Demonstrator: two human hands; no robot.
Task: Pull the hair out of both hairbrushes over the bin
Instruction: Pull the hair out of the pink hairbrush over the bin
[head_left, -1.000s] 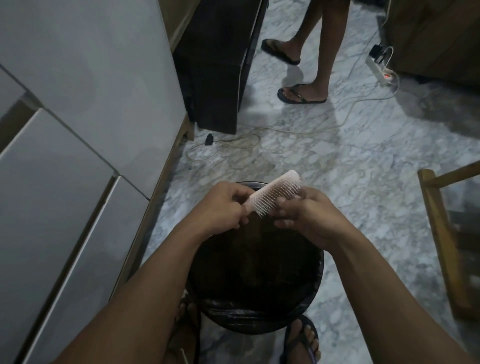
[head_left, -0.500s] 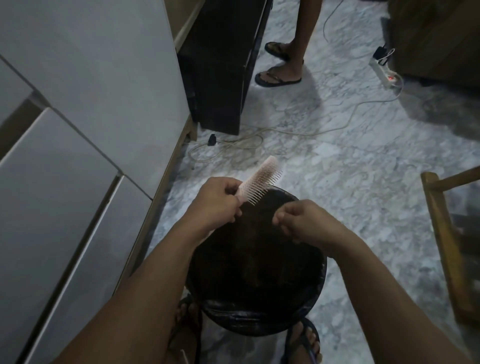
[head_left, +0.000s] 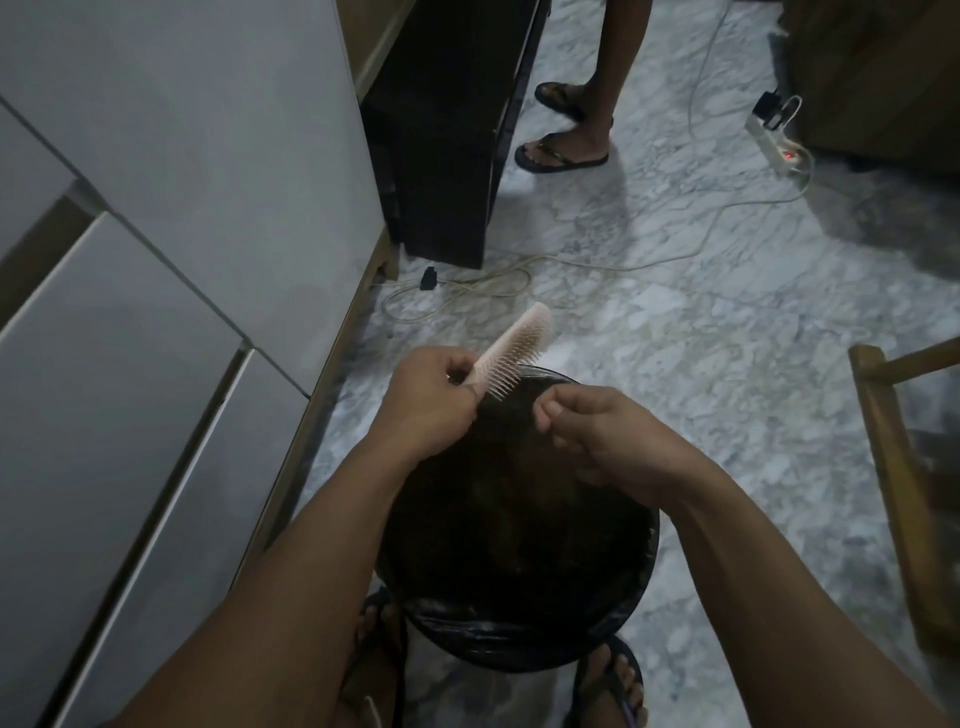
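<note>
My left hand (head_left: 428, 397) grips the handle of a pale pink hairbrush (head_left: 511, 351), whose head points up and to the right with the bristles facing right, above the far rim of the bin. My right hand (head_left: 597, 434) hovers over the bin a short way right of the bristles, with thumb and fingers pinched together; whether hair is between them is too fine to tell. The round black bin (head_left: 519, 631) with a dark liner stands on the floor below both hands. No second hairbrush is in sight.
Grey cabinet doors (head_left: 171, 260) fill the left side. A black appliance (head_left: 447, 135) stands beyond them. Another person's feet in sandals (head_left: 563, 148) are ahead, with cables and a power strip (head_left: 776, 143) on the marble floor. A wooden chair frame (head_left: 898, 467) stands right.
My right hand has come off the bristles and drawn back to the right with fingers pinched. My left hand has tilted the brush head further upward. The other person has stepped.
</note>
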